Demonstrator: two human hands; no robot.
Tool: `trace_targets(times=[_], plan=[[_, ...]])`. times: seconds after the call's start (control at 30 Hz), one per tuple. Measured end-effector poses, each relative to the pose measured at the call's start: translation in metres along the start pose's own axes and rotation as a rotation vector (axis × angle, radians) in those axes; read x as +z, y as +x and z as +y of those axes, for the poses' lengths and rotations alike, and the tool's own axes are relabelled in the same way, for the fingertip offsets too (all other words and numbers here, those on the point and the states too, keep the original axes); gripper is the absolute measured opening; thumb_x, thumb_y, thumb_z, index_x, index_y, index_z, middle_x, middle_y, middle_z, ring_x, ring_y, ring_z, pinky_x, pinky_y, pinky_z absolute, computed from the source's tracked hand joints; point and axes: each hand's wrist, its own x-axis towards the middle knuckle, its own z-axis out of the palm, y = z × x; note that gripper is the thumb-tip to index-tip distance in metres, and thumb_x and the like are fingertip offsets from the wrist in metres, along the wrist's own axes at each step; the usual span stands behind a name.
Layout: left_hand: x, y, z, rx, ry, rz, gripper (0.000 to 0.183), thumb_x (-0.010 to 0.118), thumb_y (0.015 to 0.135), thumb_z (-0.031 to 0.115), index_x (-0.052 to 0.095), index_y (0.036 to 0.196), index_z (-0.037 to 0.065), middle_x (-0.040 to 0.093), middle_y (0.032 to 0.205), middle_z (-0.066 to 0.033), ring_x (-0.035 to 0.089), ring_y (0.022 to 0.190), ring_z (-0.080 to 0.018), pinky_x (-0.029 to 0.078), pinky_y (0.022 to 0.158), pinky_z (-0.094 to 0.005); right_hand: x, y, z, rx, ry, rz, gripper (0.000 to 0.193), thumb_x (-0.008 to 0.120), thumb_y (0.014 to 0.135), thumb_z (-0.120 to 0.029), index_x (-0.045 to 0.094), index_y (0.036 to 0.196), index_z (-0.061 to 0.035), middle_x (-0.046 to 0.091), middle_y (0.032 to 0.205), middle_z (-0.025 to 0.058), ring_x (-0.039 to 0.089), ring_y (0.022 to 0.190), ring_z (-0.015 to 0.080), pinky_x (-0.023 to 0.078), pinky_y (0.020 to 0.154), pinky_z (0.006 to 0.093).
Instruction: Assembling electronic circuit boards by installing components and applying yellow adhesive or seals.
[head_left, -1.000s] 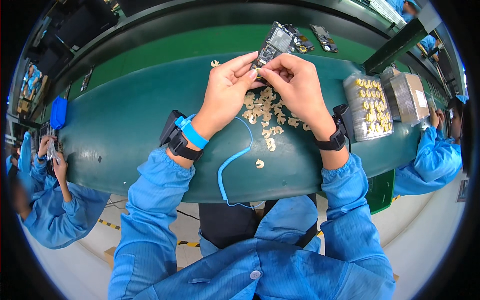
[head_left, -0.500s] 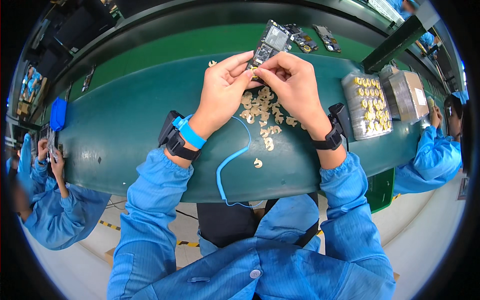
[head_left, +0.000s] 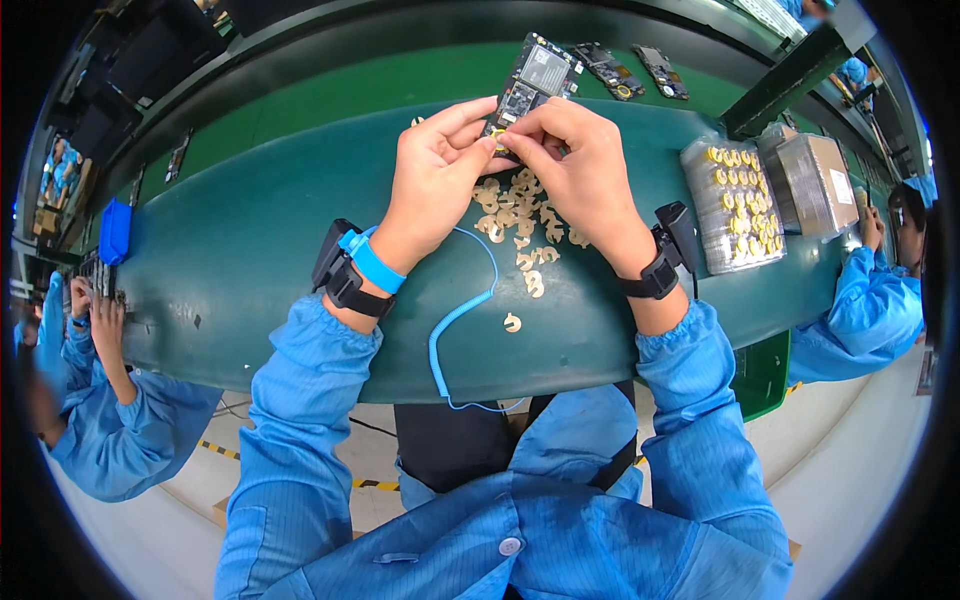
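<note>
Both hands are meeting at the near end of a small circuit board point(head_left: 535, 80), just past the far edge of the green table point(head_left: 250, 260). The left hand point(head_left: 435, 180) is pinching the board's near end w/ thumb & fingers, prob. to keep it steady. The right hand point(head_left: 575, 165) is pinching sth tiny against that same end; too small to tell what, maybe one of the gold bits point(head_left: 515, 215) that are lying in a loose pile right under the hands, close for easy grabbing. The board's long side is running from the hands away & a bit to the right, its far end pointing at two more boards point(head_left: 635, 70) on the belt. A tray point(head_left: 730, 205) of gold parts is sitting to the right, well apart. A blue cord point(head_left: 460, 320) is hanging from the left wrist strap point(head_left: 370, 262) over the table edge.
</note>
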Motion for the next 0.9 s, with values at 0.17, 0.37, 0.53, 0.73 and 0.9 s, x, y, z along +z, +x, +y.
trace_targets(times=[0.17, 0.37, 0.53, 0.73, 0.9], plan=[[0.001, 0.000, -0.001, -0.010, 0.007, 0.002, 0.041, 0.056, 0.102, -0.004, 0.051, 0.142, -0.012, 0.068, 0.130, -0.0232, 0.070, 0.114, -0.0241, 0.062, 0.097, -0.0349, -0.001, -0.001, 0.002, -0.026, -0.027, 0.005, 0.010, 0.078, 0.087, -0.006, 0.073, 0.091, 0.0011, 0.065, 0.076, 0.0085, 0.057, 0.060, 0.0148, 0.047, 0.057, 0.0299], [-0.002, 0.001, 0.000, -0.015, -0.088, 0.054, 0.042, 0.056, 0.102, -0.005, 0.049, 0.143, -0.013, 0.067, 0.129, -0.0238, 0.071, 0.111, -0.0249, 0.064, 0.094, -0.0367, -0.004, 0.000, 0.011, 0.108, 0.164, 0.005, 0.013, 0.077, 0.088, -0.006, 0.076, 0.099, -0.0003, 0.067, 0.082, 0.0078, 0.055, 0.061, 0.0124, 0.046, 0.058, 0.0279], [-0.002, 0.001, 0.004, -0.019, -0.101, 0.054, 0.042, 0.057, 0.101, -0.005, 0.049, 0.142, -0.013, 0.067, 0.128, -0.0242, 0.071, 0.110, -0.0246, 0.064, 0.094, -0.0365, -0.007, 0.000, 0.003, -0.023, 0.017, -0.065, 0.016, 0.075, 0.089, -0.004, 0.078, 0.104, -0.0043, 0.065, 0.084, 0.0070, 0.059, 0.065, 0.0157, 0.047, 0.059, 0.0290], [-0.005, 0.000, 0.003, -0.016, -0.129, 0.048, 0.043, 0.058, 0.101, -0.006, 0.048, 0.142, -0.013, 0.067, 0.128, -0.0242, 0.071, 0.110, -0.0246, 0.064, 0.093, -0.0361, -0.006, 0.001, 0.001, -0.062, -0.002, -0.070, 0.017, 0.074, 0.089, -0.004, 0.079, 0.105, -0.0061, 0.066, 0.085, 0.0086, 0.063, 0.069, 0.0213, 0.049, 0.061, 0.0320], [-0.005, 0.000, 0.001, -0.021, -0.121, 0.042, 0.043, 0.058, 0.100, -0.006, 0.048, 0.142, -0.013, 0.067, 0.128, -0.0238, 0.071, 0.111, -0.0250, 0.064, 0.093, -0.0365, -0.003, -0.003, 0.004, -0.045, 0.017, -0.064, 0.016, 0.073, 0.089, -0.004, 0.079, 0.104, -0.0055, 0.066, 0.087, 0.0096, 0.064, 0.073, 0.0246, 0.051, 0.064, 0.0345]])
